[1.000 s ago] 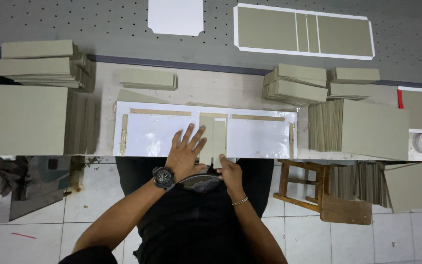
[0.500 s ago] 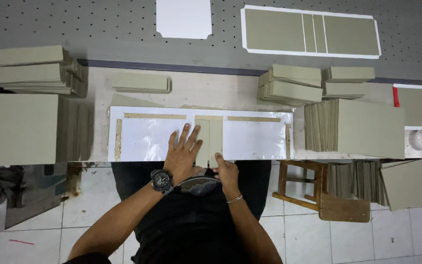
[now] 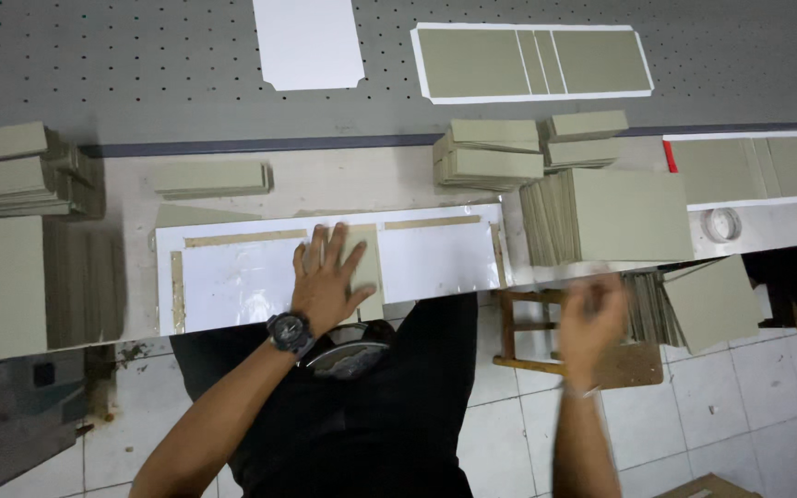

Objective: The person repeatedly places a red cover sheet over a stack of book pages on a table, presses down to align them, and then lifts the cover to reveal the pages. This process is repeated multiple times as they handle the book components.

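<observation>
Hands were doing two separate jobs at that bench. Left hand (image 3: 327,281), with a dark watch on its wrist, lay flat and spread, fingers fanned, pressing on a narrow grey-green board strip (image 3: 363,267) that sat in the middle of a wide white glossy cover sheet (image 3: 232,281). That sheet stretched sideways along the near edge of the pale worktable (image 3: 352,180), its long axis running left to right across the person's body, with thin brownish strips showing along its top and left margins. The pressed strip stood crosswise to it, pointing away from the person.

Right hand (image 3: 590,318) was off the sheet entirely, raised out to the right and blurred; whether its fingers were curled or loose, I could not tell, and it seemed to hold nothing. It hung just below a large stack of grey-green rectangular boards (image 3: 629,214) at the table's right, with more boards standing on edge by a small wooden stool (image 3: 583,355) beneath. So the boards lay to the right of the sheet, nearer the right hand, while the left pinned the work.

Farther back lay smaller board piles (image 3: 491,152), a blank white sheet (image 3: 308,41) and an assembled white-edged cover (image 3: 532,63) on the grey perforated surface (image 3: 140,74).
</observation>
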